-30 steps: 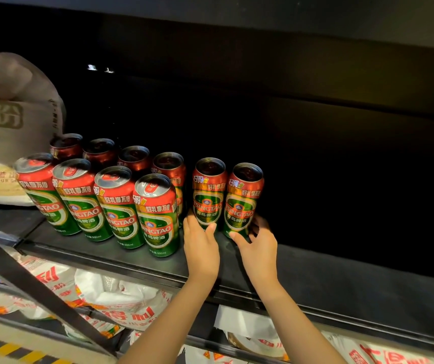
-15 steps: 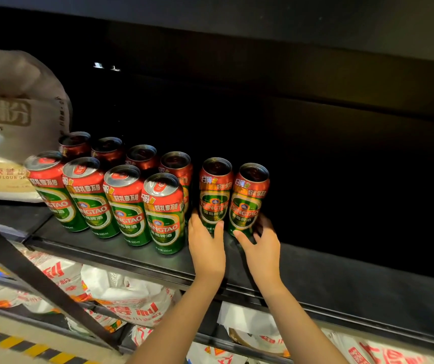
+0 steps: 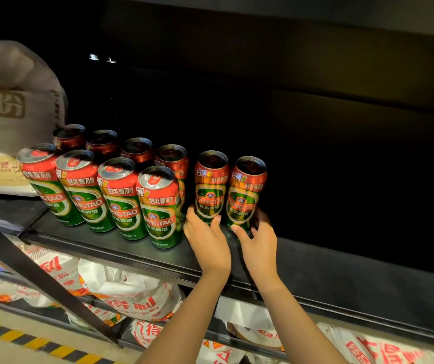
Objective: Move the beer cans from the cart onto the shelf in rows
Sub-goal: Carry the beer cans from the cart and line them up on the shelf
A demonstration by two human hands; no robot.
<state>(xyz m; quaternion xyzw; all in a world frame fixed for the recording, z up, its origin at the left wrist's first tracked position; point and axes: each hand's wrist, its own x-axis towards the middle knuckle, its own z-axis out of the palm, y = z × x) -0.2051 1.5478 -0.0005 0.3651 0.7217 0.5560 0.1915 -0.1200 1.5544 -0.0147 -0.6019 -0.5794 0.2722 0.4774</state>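
Hands [image 3: 233, 239] around two upright cans [image 3: 226, 189]

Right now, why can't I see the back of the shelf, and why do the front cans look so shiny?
Head view: light falls from the front, so the front row of cans glares on its lids, while the back row dims and the shelf fades to black behind. The wide lens also makes the cans lean outward.
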